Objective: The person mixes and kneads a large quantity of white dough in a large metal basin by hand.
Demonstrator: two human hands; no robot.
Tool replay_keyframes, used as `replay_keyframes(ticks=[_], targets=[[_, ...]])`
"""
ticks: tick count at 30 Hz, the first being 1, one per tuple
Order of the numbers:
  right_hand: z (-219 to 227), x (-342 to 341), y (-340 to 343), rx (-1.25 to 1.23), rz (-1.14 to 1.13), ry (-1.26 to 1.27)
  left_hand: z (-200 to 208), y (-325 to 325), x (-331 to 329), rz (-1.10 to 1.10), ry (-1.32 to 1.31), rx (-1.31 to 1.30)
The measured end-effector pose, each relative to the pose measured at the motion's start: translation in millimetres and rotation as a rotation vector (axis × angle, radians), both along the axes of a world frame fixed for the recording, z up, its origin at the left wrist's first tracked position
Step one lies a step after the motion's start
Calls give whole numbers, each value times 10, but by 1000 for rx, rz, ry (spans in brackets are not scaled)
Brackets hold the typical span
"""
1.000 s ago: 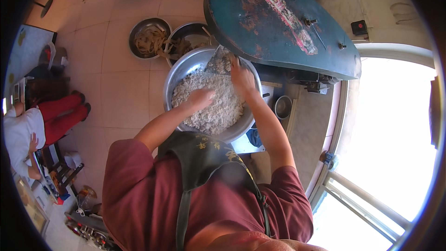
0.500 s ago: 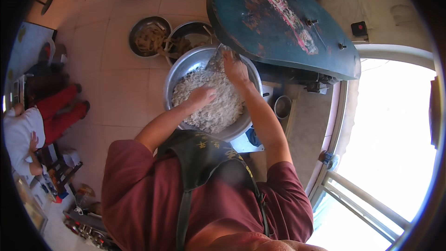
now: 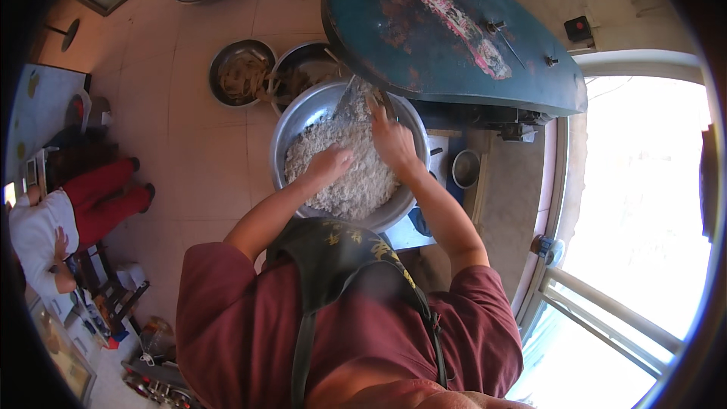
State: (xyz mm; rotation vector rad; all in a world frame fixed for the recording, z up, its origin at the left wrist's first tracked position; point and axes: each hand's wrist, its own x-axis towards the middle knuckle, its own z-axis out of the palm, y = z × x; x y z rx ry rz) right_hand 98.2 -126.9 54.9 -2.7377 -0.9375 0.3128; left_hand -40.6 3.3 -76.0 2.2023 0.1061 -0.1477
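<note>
A large metal bowl [image 3: 279, 144] in front of me holds a pale, crumbly flour mixture [image 3: 344, 189]. My left hand [image 3: 330, 165] rests on the left part of the mixture; its fingertips sink into the crumbs, so I cannot see how far they are bent. Over the right side of the bowl, my right hand [image 3: 394, 144] is closed round a flat metal scraper [image 3: 353, 101]. The flour-dusted blade leans against the far inner wall, and the exact shape of its grip is hidden by the fingers.
A big blue-green machine housing [image 3: 424, 38] overhangs the bowl's far right rim. Beyond the bowl stand two metal basins [image 3: 219, 98] with pale brown strips. A small metal pot [image 3: 466, 169] lies to the right, near a bright doorway [image 3: 636, 182]. Another person [image 3: 53, 220] is at the far left.
My right hand has drawn back toward me inside the bowl, still gripping the scraper. My left hand stays in nearly the same place on the mixture. The whole view has shifted slightly.
</note>
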Motion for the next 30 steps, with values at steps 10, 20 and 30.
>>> replay_keyframes(ticks=[10,20,30], targets=[[-93,191,-66,74,46,34,256,-62,82,-80,-71,16],[-268,456,-19,126,-9,53,695,-61,438,2,-107,125],[-136,246,-464,188,-174,209,1051,-171,1252,100,-221,318]])
